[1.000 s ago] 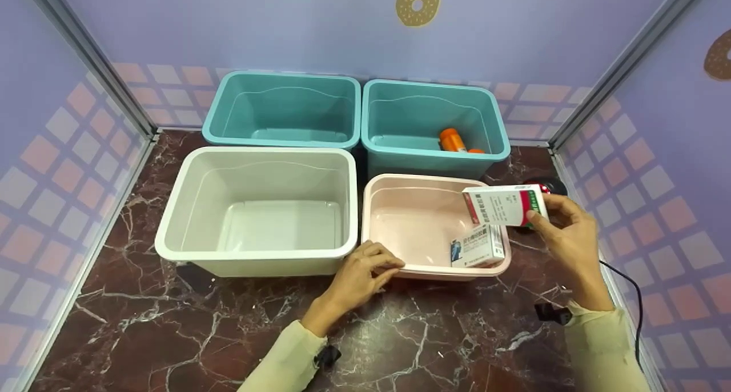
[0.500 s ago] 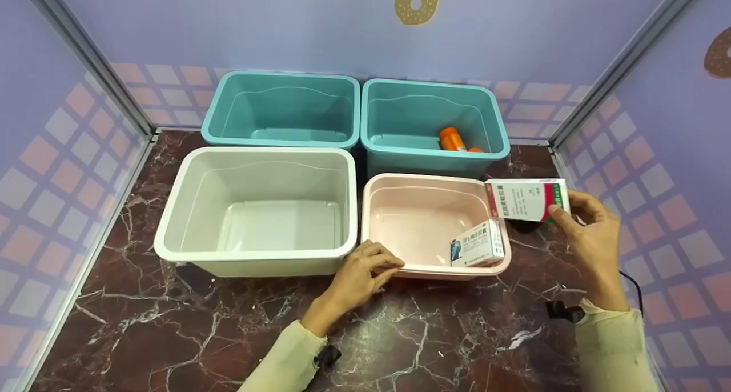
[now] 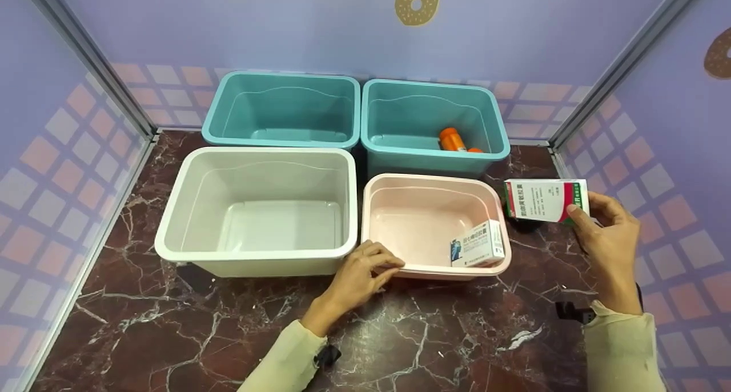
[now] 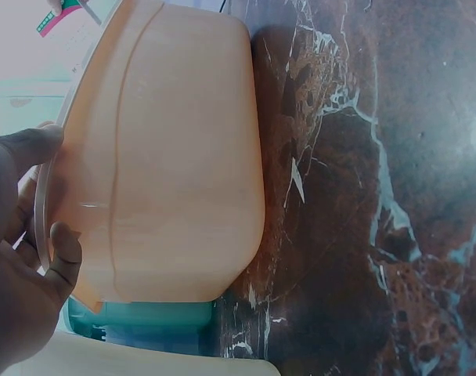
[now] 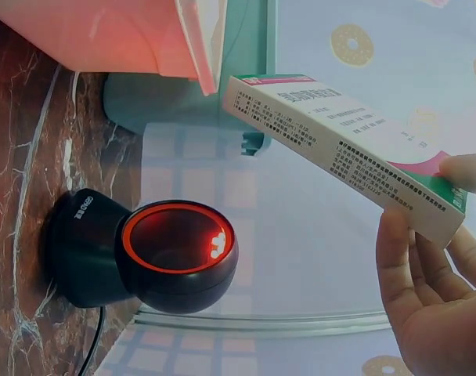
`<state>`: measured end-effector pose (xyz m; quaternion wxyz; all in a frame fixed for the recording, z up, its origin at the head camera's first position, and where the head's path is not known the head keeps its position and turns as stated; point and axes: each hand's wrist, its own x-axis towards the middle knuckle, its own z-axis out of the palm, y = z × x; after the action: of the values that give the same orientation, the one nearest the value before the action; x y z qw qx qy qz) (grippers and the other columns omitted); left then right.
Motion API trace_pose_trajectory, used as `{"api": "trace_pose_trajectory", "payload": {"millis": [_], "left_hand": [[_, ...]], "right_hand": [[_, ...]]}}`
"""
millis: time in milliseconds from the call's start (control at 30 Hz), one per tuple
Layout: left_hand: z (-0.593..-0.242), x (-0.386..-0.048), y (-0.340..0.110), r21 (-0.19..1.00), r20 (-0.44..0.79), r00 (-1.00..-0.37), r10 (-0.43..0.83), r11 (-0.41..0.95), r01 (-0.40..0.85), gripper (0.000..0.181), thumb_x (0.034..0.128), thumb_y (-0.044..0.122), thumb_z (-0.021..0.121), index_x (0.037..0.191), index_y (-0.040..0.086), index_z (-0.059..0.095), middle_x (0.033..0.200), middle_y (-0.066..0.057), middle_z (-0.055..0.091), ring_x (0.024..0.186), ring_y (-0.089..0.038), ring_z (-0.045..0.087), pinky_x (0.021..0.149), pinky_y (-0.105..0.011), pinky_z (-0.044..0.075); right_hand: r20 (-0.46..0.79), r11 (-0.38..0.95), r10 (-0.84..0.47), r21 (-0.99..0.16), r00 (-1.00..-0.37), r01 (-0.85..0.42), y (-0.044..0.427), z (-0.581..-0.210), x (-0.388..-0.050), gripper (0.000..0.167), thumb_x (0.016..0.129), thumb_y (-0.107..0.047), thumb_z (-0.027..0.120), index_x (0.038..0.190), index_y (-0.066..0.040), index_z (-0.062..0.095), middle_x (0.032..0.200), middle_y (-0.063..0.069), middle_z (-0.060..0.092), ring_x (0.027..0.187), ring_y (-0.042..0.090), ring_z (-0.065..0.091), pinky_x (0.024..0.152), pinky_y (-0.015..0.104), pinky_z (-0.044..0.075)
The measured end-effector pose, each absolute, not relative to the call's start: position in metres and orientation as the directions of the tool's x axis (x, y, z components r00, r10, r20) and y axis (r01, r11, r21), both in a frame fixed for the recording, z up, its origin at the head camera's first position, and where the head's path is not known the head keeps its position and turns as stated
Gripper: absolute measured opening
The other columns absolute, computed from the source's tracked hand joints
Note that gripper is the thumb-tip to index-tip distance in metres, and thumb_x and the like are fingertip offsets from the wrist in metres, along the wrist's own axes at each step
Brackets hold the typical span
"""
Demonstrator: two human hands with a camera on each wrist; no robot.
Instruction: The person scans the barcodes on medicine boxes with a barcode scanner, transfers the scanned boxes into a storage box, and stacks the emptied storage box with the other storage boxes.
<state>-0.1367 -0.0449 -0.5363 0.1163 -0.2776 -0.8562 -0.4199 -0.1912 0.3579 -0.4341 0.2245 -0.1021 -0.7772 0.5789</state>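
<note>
My right hand (image 3: 614,238) pinches one end of a white, red and green medicine box (image 3: 542,200), held in the air right of the pink bin (image 3: 411,226). In the right wrist view the box (image 5: 340,149) is above a black scanner (image 5: 179,254) with a glowing red ring; the head view shows the scanner mostly hidden under the box. My left hand (image 3: 357,275) grips the pink bin's near rim, thumb and fingers on either side of it in the left wrist view. Inside that bin another white box (image 3: 477,244) leans at the right end.
A white bin (image 3: 257,255) stands left of the pink one. Behind are two teal bins, the left one (image 3: 280,143) and the right one (image 3: 434,152), which holds orange bottles (image 3: 451,139). Walls close off the back and sides. A black cable (image 5: 93,345) runs from the scanner.
My right hand has carried the medicine box rightward, from above the pink bin's right end to beyond its rim. My left hand has stayed on the near rim.
</note>
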Motion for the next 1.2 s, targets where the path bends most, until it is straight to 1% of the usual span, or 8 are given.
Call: {"api": "trace_pose_trajectory", "payload": {"millis": [133,433,600,667,833,967,1100,1200], "left_hand": [[-0.536,-0.136,-0.045,0.654,0.429,-0.820,0.379,0.496,0.571,0.013,0.0888,0.019,0.074,0.101,0.018,0.078,0.094,0.005,0.069,0.092,-0.013,0.061,0.088,-0.027,0.049],[-0.535,-0.136,-0.045,0.652,0.427,-0.823,0.376,0.503,0.568,0.013,0.0884,0.020,0.074,0.101,0.019,0.077,0.094,0.005,0.069,0.093,-0.013,0.060,0.089,-0.028,0.049],[-0.535,-0.136,-0.044,0.650,0.424,-0.824,0.375,0.507,0.566,0.013,0.0884,0.020,0.074,0.100,0.018,0.077,0.094,0.005,0.069,0.092,-0.013,0.060,0.089,-0.028,0.049],[-0.536,-0.136,-0.044,0.649,0.424,-0.824,0.376,0.509,0.566,0.013,0.0885,0.020,0.074,0.101,0.018,0.077,0.094,0.005,0.069,0.092,-0.013,0.061,0.089,-0.028,0.049],[-0.536,-0.136,-0.044,0.649,0.427,-0.823,0.375,0.507,0.568,0.012,0.0886,0.020,0.074,0.100,0.019,0.078,0.094,0.006,0.069,0.092,-0.013,0.060,0.088,-0.027,0.049],[-0.536,-0.136,-0.045,0.650,0.433,-0.821,0.372,0.502,0.571,0.013,0.0883,0.019,0.074,0.100,0.019,0.078,0.094,0.006,0.069,0.092,-0.013,0.060,0.087,-0.027,0.049],[-0.537,-0.136,-0.045,0.649,0.433,-0.820,0.373,0.502,0.571,0.013,0.0881,0.019,0.075,0.100,0.019,0.078,0.094,0.006,0.069,0.093,-0.013,0.060,0.088,-0.027,0.049],[-0.537,-0.136,-0.045,0.649,0.432,-0.821,0.374,0.503,0.571,0.012,0.0882,0.019,0.074,0.100,0.018,0.078,0.094,0.005,0.069,0.093,-0.013,0.060,0.088,-0.028,0.050]], "right_hand": [[0.245,0.317,0.422,-0.942,-0.873,-0.111,0.360,-0.436,-0.191,0.027,0.082,0.001,0.077,0.108,-0.001,0.073,0.083,-0.010,0.072,0.073,0.004,0.064,0.065,0.010,0.051],[0.213,0.321,0.432,-0.944,-0.876,-0.071,0.364,-0.440,-0.192,0.029,0.082,0.002,0.076,0.110,-0.002,0.073,0.084,-0.012,0.071,0.076,0.003,0.063,0.067,0.009,0.051],[0.205,0.405,0.430,-0.914,-0.879,-0.015,0.365,-0.443,-0.192,0.031,0.084,-0.003,0.076,0.115,-0.003,0.071,0.083,-0.017,0.068,0.077,0.001,0.062,0.067,0.009,0.048],[0.192,0.423,0.437,-0.906,-0.879,0.013,0.366,-0.445,-0.193,0.031,0.084,-0.005,0.076,0.115,-0.005,0.071,0.083,-0.019,0.067,0.076,0.000,0.061,0.064,0.010,0.048],[0.122,0.351,0.461,-0.935,-0.879,0.055,0.366,-0.450,-0.194,0.027,0.083,-0.006,0.078,0.109,-0.009,0.072,0.083,-0.015,0.069,0.074,0.002,0.061,0.053,0.012,0.046],[0.130,0.376,0.448,-0.925,-0.885,0.054,0.366,-0.457,-0.195,0.027,0.084,-0.008,0.078,0.111,-0.008,0.072,0.082,-0.016,0.068,0.077,0.002,0.062,0.056,0.012,0.046],[0.140,0.402,0.437,-0.914,-0.888,0.054,0.368,-0.466,-0.197,0.028,0.085,-0.008,0.077,0.112,-0.007,0.071,0.080,-0.017,0.067,0.074,0.001,0.061,0.053,0.012,0.046],[0.141,0.421,0.433,-0.905,-0.890,0.061,0.368,-0.471,-0.199,0.029,0.085,-0.007,0.076,0.113,-0.005,0.071,0.079,-0.019,0.066,0.073,0.000,0.060,0.055,0.011,0.046]]}}
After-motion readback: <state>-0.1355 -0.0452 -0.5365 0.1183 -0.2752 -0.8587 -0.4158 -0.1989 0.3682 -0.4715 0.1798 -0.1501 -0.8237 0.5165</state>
